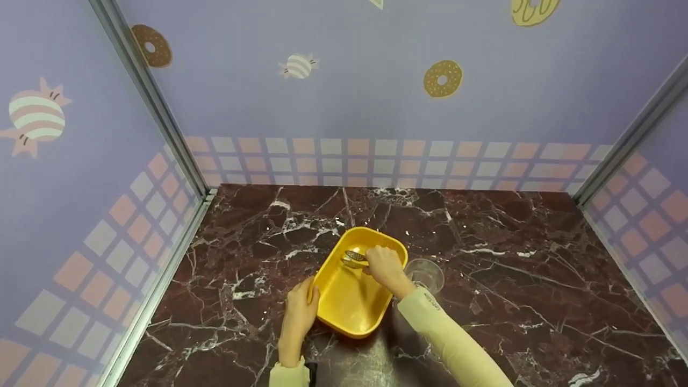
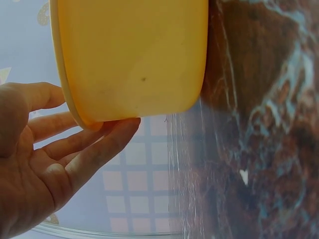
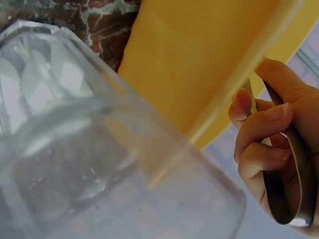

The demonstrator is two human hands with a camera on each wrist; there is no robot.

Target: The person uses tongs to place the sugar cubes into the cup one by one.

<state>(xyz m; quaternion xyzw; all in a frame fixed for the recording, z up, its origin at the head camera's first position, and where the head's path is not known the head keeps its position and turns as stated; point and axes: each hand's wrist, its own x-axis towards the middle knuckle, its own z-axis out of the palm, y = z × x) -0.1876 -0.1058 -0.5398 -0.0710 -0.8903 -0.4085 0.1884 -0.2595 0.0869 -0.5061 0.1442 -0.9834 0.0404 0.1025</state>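
A yellow rectangular tub (image 1: 352, 309) rests on the dark marbled table. My left hand (image 1: 301, 306) grips its left rim, thumb and fingers on either side of the wall (image 2: 134, 64). My right hand (image 1: 384, 265) reaches over the tub's right side and holds metal tongs (image 1: 353, 259), their tips low inside it. In the right wrist view, fingers curl round the bent band of the tongs (image 3: 299, 174). Whether anything lies between the tips is too small to tell. A clear glass cup (image 1: 427, 275) stands right of the tub, beside my right wrist; it looms large in the right wrist view (image 3: 65, 144).
The marbled tabletop (image 1: 527, 301) spreads around the tub. Purple printed panels rise behind (image 1: 344, 107) and on both sides, joined by metal corner posts (image 1: 156, 102).
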